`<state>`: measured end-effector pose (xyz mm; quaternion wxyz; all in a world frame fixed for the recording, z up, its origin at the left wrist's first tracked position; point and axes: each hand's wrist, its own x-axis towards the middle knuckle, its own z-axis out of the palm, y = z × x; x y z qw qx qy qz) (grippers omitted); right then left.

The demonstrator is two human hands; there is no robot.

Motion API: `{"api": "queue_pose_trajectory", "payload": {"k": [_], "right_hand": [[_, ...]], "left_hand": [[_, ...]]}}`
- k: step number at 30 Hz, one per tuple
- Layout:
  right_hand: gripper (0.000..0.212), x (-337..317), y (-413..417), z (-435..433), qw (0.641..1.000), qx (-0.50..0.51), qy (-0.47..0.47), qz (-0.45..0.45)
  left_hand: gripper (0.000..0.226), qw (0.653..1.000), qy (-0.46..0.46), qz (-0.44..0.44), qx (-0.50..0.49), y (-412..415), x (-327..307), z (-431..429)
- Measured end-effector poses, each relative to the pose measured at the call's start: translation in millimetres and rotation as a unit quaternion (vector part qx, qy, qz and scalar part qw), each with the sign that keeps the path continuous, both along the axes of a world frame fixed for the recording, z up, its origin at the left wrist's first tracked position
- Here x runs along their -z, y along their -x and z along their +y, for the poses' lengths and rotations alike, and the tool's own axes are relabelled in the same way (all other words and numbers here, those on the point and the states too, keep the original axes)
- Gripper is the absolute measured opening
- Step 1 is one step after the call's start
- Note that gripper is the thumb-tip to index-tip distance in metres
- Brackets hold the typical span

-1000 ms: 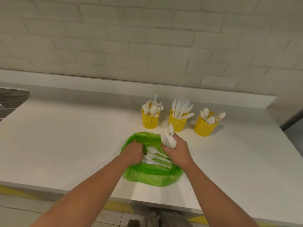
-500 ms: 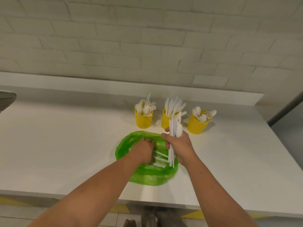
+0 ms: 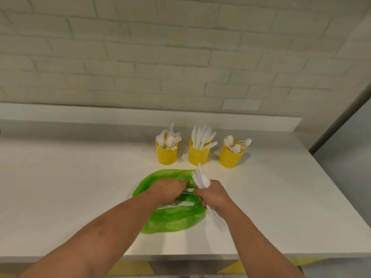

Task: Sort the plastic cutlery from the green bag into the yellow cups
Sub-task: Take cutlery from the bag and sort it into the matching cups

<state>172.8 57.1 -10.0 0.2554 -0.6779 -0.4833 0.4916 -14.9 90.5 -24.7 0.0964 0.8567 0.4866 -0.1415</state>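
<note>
White brick wall (image 3: 180, 57) is behind the bag, out of play. White tabletop (image 3: 80, 187) carries everything. Crumpled green plastic bag (image 3: 176, 217) lies flat on it with its mouth spread wide, probably so both hands can get in and the pieces stay visible.

Three yellow perforated plastic cups stand in a row just behind the bag:
- fork cup (image 3: 166, 155) behind its middle
- knife cup (image 3: 199, 156) behind its right edge
- spoon cup (image 3: 230, 158) further right of the bag

Every cup is stocked, heads up, so sorting looks well along.

Left hand (image 3: 168, 189) is down in the bag's middle, fingers curled over the loose pieces. Can't tell if its grip pinches one or just rakes.

Right hand (image 3: 214, 196) hovers over the bag's right edge, grip wrapped round a bundle of white plastic cutlery (image 3: 201, 180). Heads point toward the cups and handles trail past the wrist. My read is that it's a holding buffer while the left picks. One spoon bowl shows in the bundle; the rest is too blurred to type.

A few loose white plastic pieces (image 3: 180, 206) lie inside the bag by the left hand.

Nothing sits between bag and cups. Likely snag: the knife cup is crowded and its blades fan out, so it's easy to knock when unloading.
</note>
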Motion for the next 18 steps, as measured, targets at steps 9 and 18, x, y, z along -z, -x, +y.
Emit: {"api": "queue_pose_trajectory", "payload": {"k": [9,18], "right_hand": [[0.041,14,-8,-3,0.989,-0.056,0.042,-0.127],[0.037,-1,-9,-3,0.986,0.038,-0.126,-0.102]], "left_hand": [[0.054,0.997,0.04,-0.068,0.01,28,-14,6],[0.033,0.947,0.083,-0.282,-0.129,56,-64,5]]}}
